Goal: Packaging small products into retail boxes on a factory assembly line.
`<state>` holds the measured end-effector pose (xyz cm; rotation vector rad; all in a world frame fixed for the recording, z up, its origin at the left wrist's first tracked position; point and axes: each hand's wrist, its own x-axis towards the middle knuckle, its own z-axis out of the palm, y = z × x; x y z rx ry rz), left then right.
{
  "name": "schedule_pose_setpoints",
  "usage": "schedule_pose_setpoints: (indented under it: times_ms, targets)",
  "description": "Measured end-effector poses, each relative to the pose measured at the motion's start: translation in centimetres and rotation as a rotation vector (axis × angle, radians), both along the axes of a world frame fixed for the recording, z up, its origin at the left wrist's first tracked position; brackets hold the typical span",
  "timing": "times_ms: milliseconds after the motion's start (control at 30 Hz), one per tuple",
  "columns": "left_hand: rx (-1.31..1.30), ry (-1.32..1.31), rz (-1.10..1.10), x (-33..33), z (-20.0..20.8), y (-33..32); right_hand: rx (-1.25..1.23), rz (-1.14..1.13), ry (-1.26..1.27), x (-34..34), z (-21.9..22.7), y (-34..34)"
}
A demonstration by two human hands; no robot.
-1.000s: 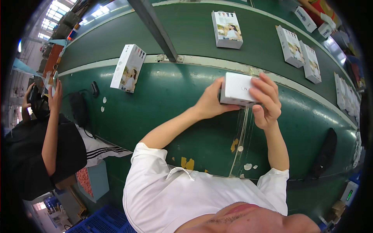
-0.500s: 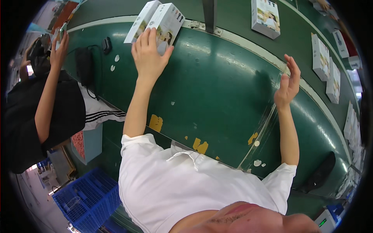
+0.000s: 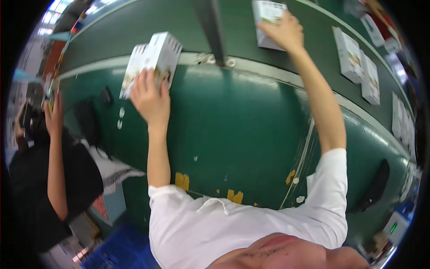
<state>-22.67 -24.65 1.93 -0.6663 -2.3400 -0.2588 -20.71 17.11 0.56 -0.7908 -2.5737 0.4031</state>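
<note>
Two white printed boxes (image 3: 163, 51) stand side by side across the pale rail at the left, partly covered by my left hand (image 3: 150, 96). Its fingers lie stretched over their near faces, with the thumb spread to the right. Farther back and to the right, my right hand (image 3: 286, 33) is on another white printed box (image 3: 267, 22) on the green belt. The thumb lies across the box's front and the fingers curl over its right side, where their tips are partly hidden.
A dark metal post (image 3: 210, 31) rises at the rail between my hands. More white boxes (image 3: 349, 54) lie on the belt at the right. On the green bench (image 3: 233, 134) are a dark pouch (image 3: 86, 121) and a black object (image 3: 376, 186). Another person (image 3: 53, 179) stands at the left.
My right hand has moved from above the bench's right part to the box on the belt. My left hand remains on the two boxes. The whole view has shifted.
</note>
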Motion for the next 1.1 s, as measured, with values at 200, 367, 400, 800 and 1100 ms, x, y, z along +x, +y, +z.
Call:
schedule_pose_setpoints:
  times_ms: [200, 367, 400, 800, 1100]
  targets:
    - [0.220, 0.112, -0.330, 4.6, 1.7, 2.0, -0.154, -0.135, 0.070, -0.2, 0.3, -3.7]
    - [0.364, -0.020, -0.752, 8.0, 3.6, 6.7, -0.097, -0.035, 0.511, 3.9, 1.0, -5.7]
    - [0.428, -0.046, -0.814, 8.3, 4.2, 8.1, -0.073, 0.004, 0.618, 5.3, 1.3, -6.0]
    - [0.671, -1.328, -1.168, 15.3, 7.7, 21.0, -0.480, 0.328, 1.018, 24.9, 5.9, -8.6]
    - [1.008, -1.293, -1.353, 17.8, 6.3, 21.6, -1.112, 0.445, 0.954, 26.6, 6.9, -8.7]
